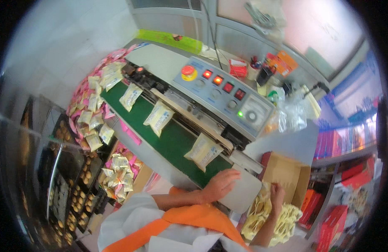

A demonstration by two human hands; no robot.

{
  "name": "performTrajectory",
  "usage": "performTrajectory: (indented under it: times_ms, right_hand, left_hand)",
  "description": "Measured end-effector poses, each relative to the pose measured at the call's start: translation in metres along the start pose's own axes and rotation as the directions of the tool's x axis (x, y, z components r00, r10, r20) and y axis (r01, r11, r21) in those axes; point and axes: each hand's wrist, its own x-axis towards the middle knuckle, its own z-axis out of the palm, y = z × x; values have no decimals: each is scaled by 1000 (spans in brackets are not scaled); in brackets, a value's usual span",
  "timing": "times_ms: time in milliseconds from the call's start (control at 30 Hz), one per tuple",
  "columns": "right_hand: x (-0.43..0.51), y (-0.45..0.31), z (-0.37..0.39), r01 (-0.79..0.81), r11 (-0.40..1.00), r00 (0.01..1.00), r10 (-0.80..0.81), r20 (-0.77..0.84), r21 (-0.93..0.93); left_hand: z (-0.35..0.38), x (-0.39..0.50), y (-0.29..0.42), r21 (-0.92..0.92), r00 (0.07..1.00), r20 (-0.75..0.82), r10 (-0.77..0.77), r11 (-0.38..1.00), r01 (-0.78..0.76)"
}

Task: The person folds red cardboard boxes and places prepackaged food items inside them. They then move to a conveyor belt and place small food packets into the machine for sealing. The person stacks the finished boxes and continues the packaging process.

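Note:
My left hand (221,185) is over the near end of the green conveyor belt (178,143) and the pale end plate (241,192), with nothing visible in it. Just beyond it lies a cream printed packet (204,151). Farther along the belt of the band sealing machine (194,85) lie more packets, among them one at mid-belt (159,118) and one near the far end (131,97). My right hand (276,192), fingers curled, is at the cardboard box (288,170) above many cream packets (283,225); what it holds cannot be told.
Filled packets lie heaped in pink wrapping (86,116) beyond the belt's left edge, and others fill a carton (120,176) below it. Dark trays (77,201) of small baked goods stand at lower left. Clear plastic bags (291,113) lie by the control panel; red boxes (332,226) stand at right.

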Motion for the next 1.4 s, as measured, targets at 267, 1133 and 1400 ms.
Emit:
performTrajectory:
  times_ms: [267, 1133, 1400]
  right_hand:
    - [-52, -139, -115, 357, 921, 913, -379, 149, 154]
    - [-43, -166, 57, -191, 139, 968, 193, 163, 972]
    - [-22, -161, 86, -261, 182, 934, 297, 201, 948]
  left_hand:
    - [22, 44, 36, 111, 894, 209, 397, 898, -425]
    - [1, 16, -19, -338, 813, 64, -578, 754, 563]
    - [-2, 30, -53, -679, 525, 194, -828, 273, 682]
